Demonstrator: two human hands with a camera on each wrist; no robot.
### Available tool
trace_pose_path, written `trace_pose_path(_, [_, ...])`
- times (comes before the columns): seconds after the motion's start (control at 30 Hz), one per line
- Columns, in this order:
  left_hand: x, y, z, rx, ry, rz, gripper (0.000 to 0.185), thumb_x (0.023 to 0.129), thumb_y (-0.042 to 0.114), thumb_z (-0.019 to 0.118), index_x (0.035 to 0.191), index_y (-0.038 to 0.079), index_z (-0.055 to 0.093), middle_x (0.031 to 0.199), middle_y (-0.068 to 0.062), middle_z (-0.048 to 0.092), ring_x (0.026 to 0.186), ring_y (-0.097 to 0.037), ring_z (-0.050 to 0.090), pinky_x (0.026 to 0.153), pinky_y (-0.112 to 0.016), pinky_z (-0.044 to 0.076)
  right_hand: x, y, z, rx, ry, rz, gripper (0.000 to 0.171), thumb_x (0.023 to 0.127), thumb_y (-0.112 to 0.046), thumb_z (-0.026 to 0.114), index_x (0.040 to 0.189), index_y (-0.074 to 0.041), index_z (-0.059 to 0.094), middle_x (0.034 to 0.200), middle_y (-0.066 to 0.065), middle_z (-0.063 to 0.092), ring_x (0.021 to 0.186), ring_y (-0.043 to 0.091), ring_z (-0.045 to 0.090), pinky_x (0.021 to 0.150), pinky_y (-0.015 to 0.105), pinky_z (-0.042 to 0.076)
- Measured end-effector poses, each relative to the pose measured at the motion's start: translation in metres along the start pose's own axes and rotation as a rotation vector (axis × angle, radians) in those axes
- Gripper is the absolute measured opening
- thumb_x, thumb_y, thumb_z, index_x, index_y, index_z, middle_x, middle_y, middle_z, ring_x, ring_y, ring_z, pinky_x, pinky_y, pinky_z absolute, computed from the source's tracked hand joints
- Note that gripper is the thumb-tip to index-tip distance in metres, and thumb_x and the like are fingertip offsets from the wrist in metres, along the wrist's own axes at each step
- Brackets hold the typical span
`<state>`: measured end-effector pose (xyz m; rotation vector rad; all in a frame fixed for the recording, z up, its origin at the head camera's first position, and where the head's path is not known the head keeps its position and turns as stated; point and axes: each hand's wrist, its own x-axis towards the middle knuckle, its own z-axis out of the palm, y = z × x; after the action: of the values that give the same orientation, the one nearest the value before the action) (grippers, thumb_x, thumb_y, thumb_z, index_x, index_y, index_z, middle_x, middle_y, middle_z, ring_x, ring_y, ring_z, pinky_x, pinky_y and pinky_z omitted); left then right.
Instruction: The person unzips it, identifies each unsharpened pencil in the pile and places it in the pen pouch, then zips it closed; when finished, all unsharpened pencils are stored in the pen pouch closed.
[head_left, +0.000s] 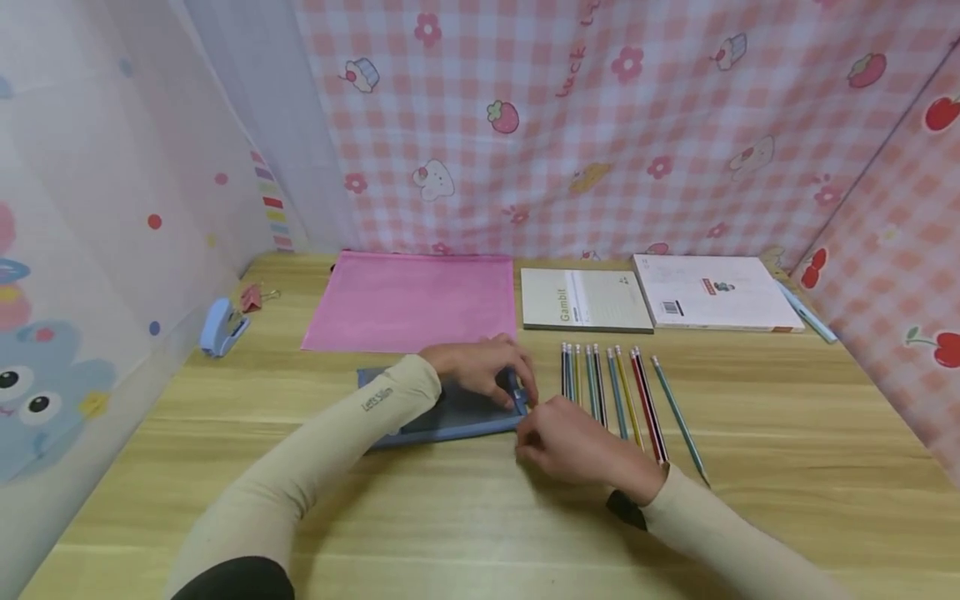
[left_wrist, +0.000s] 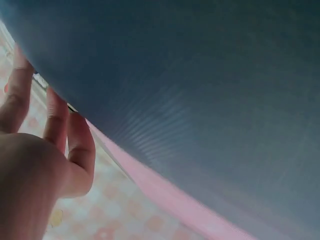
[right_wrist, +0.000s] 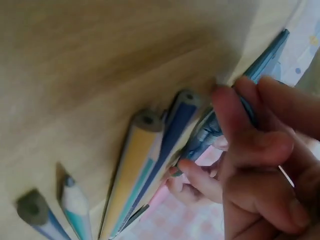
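A blue-grey pouch with a sheer dark face (head_left: pixel 457 408) and blue edging lies on the table. My left hand (head_left: pixel 483 372) reaches over it from the left and grips its right end. In the left wrist view the dark blue pouch (left_wrist: pixel 200 115) fills most of the picture, with the left fingers (left_wrist: pixel 80 135) bent at its edge. My right hand (head_left: pixel 573 446) has its fingers curled at the pouch's near right corner and pinches it there. The right wrist view shows the bunched blue end of the pouch (right_wrist: pixel 202 135) between both hands.
Right of the pouch lie several pencils (head_left: pixel 648 400) in a row, partly under the right forearm. Behind are a pink folder (head_left: pixel 420 300), a notebook (head_left: pixel 585 300), a white book (head_left: pixel 712 292) and a light blue pen-like item (head_left: pixel 806 312). A blue stapler (head_left: pixel 221 327) and pink clip (head_left: pixel 253 297) stand left.
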<state>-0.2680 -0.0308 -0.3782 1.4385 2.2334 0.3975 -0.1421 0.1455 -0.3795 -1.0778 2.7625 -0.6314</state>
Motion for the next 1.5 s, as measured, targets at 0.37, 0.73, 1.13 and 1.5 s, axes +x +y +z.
trace_pose_path(0.37, [-0.027, -0.011, -0.016, -0.209, 0.062, 0.084, 0.026, 0.097, 0.013, 0.062, 0.121, 0.012, 0.071, 0.127, -0.005, 0.067, 0.126, -0.022, 0.056, 0.118, -0.042, 0.036, 0.017, -0.004, -0.016, -0.057, 0.362, -0.104, 0.003, 0.085, -0.006, 0.076, 0.085, -0.005, 0.079, 0.084, 0.004, 0.078, 0.071, 0.010, 0.069, 0.064, 0.020, 0.055])
trace_pose_path(0.73, [-0.062, -0.008, -0.037, -0.583, 0.258, 0.070, 0.011, 0.100, 0.007, 0.056, 0.109, 0.006, 0.063, 0.104, -0.005, 0.063, 0.094, -0.017, 0.058, 0.089, -0.034, 0.051, 0.025, -0.005, -0.038, 0.286, 0.650, -0.075, 0.020, 0.090, -0.001, 0.072, 0.109, -0.006, 0.073, 0.079, 0.006, 0.074, 0.050, 0.002, 0.051, 0.046, 0.022, 0.045])
trace_pose_path(1.13, [-0.067, -0.006, -0.032, -0.577, 0.382, -0.021, 0.024, 0.101, 0.013, 0.059, 0.120, 0.007, 0.071, 0.103, -0.006, 0.073, 0.085, -0.015, 0.064, 0.077, -0.028, 0.055, 0.040, 0.000, -0.032, 0.516, 0.615, 0.180, 0.005, 0.092, -0.011, 0.072, 0.093, -0.007, 0.073, 0.073, 0.009, 0.073, 0.050, 0.014, 0.054, 0.048, 0.024, 0.042])
trace_pose_path(1.5, [-0.072, -0.009, -0.027, -0.620, 0.598, -0.066, 0.020, 0.099, 0.008, 0.061, 0.114, 0.002, 0.072, 0.094, -0.006, 0.072, 0.081, -0.014, 0.065, 0.075, -0.028, 0.056, 0.042, -0.004, -0.029, 0.581, 0.430, 0.200, 0.004, 0.094, -0.011, 0.069, 0.091, -0.008, 0.069, 0.102, 0.006, 0.062, 0.085, 0.018, 0.057, 0.062, 0.025, 0.047])
